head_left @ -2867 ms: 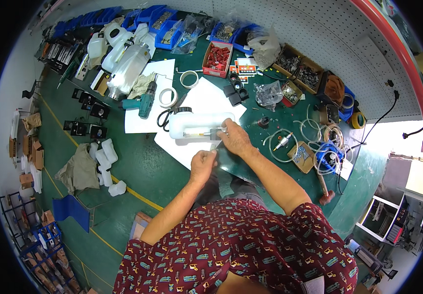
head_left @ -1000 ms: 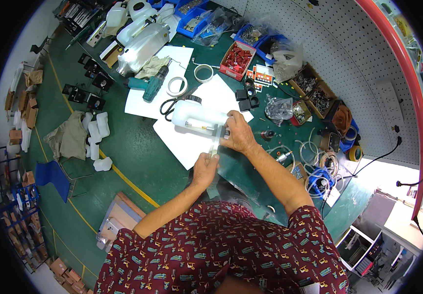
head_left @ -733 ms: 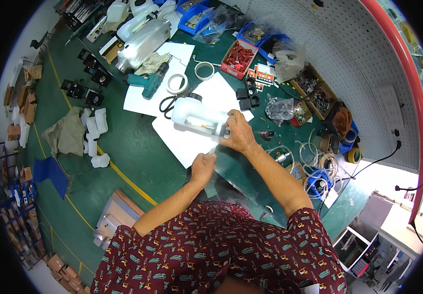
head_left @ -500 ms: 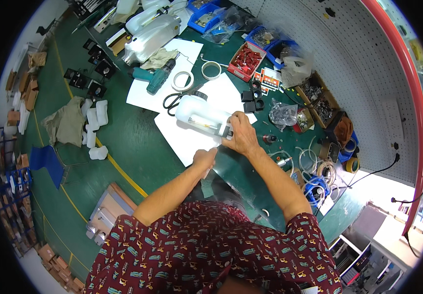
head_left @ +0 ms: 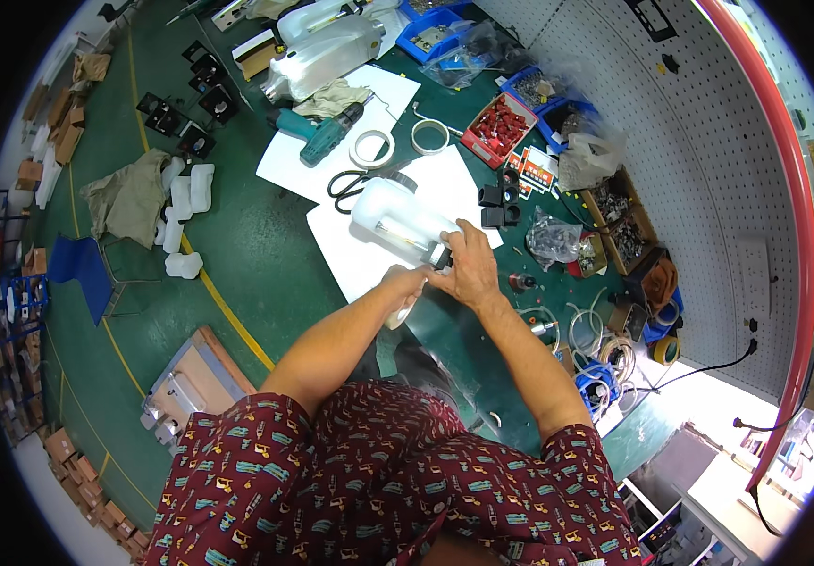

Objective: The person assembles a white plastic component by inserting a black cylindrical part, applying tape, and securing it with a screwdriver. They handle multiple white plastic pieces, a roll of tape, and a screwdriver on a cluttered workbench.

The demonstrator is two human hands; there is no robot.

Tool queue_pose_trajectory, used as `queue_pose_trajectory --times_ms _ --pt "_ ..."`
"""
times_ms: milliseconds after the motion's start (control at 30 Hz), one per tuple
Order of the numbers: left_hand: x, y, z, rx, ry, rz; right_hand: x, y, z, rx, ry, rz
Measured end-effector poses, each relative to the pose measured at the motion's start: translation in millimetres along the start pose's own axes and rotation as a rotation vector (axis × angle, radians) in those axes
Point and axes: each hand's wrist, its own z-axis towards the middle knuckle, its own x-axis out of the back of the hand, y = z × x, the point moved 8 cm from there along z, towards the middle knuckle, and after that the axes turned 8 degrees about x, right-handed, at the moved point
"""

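Note:
A translucent white plastic bottle (head_left: 390, 209) with a dark cap lies on white paper (head_left: 334, 247) in front of me. A clear tube-like part runs along its side to a dark fitting (head_left: 440, 256) at the near end. My right hand (head_left: 472, 268) grips that end, fingers over the fitting. My left hand (head_left: 405, 285) is closed right beside it, close to the right thumb. A pale, flat piece (head_left: 397, 315) sticks out below the left fingers; its kind is unclear. Black-handled scissors (head_left: 345, 191) lie partly under the bottle.
Beyond the bottle are a tape roll (head_left: 372, 148), another roll (head_left: 430, 137) and a teal cordless drill (head_left: 331, 134). To the right stand a red parts box (head_left: 498, 130), black square pieces (head_left: 499, 200), a clear plastic bag (head_left: 552, 238) and coiled tubing (head_left: 616, 358). A pegboard wall (head_left: 699, 189) bounds the right.
My left hand has moved up and right, meeting the right hand at the bottle's near end. The right hand keeps its grip. The whole view has shifted slightly.

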Motion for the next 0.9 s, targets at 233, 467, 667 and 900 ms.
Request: queue_pose_trajectory --times_ms 233,467,667,900 --pt "-2 6 -19 -0.031 -0.02 -0.031 -20 7 21 -0.152 -0.255 -0.054" --pt "6 -4 -7 -0.113 -0.195 -0.053 -32 4 20 -0.234 -0.371 -0.208" --pt "6 -19 -9 -0.051 -0.262 -0.135 -36 6 21 -0.188 -0.352 -0.233" --pt "4 -19 -16 -0.093 -0.172 -0.047 -37 11 28 -0.192 -0.346 -0.164"
